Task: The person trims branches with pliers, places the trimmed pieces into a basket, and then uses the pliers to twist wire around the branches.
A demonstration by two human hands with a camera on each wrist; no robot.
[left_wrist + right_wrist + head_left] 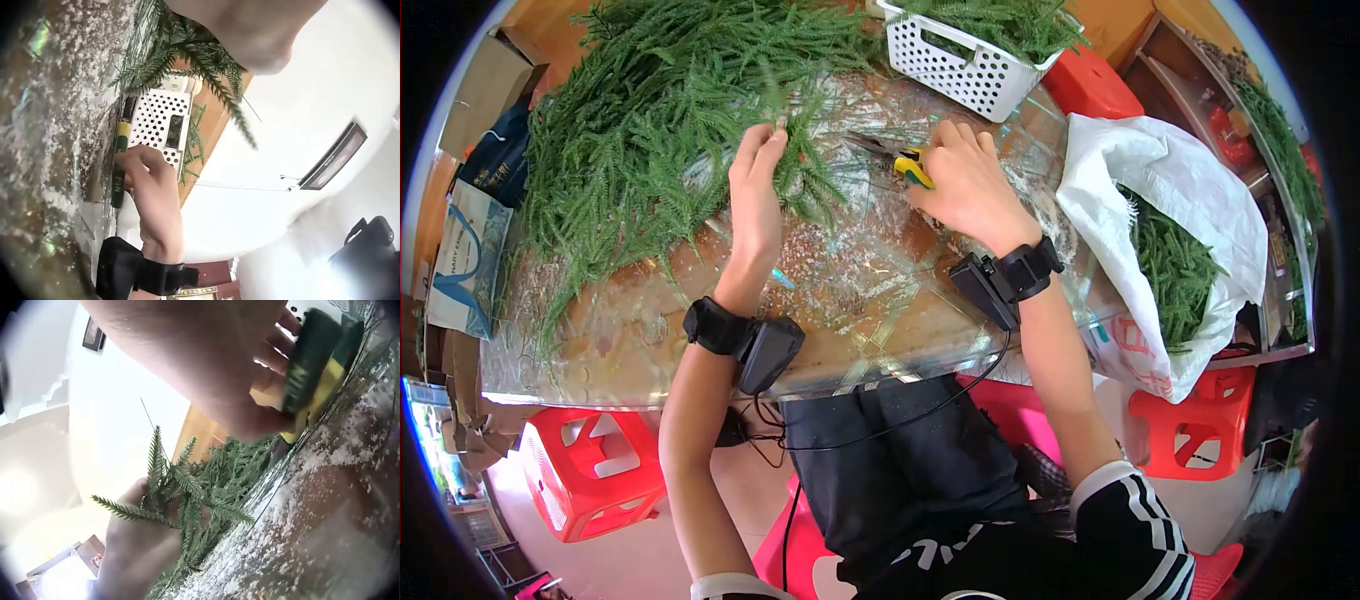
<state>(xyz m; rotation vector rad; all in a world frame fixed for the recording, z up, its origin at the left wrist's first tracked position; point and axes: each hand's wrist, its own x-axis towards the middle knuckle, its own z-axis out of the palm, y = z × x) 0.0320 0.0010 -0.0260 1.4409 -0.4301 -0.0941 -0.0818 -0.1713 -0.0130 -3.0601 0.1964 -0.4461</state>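
Note:
My left hand (756, 190) pinches an artificial pine sprig (808, 175) near the edge of the big green pile (650, 130). In the right wrist view, the needled tips of the sprig (181, 481) spread out in front of the left hand (134, 544). My right hand (975, 185) grips a pair of pliers (912, 168) with yellow and green handles, low over the tabletop. Their dark jaws point left, toward the sprig. From the left wrist view, the right hand's fingers wrap the pliers' handle (119, 181) close to the table surface.
White flakes and loose green bits litter the glass-topped table (800, 350). At the back stands a white perforated basket (970, 75) of greenery. A white sack (1090, 190) with more greenery is at the right. Red stools (590, 470) stand below the table edge.

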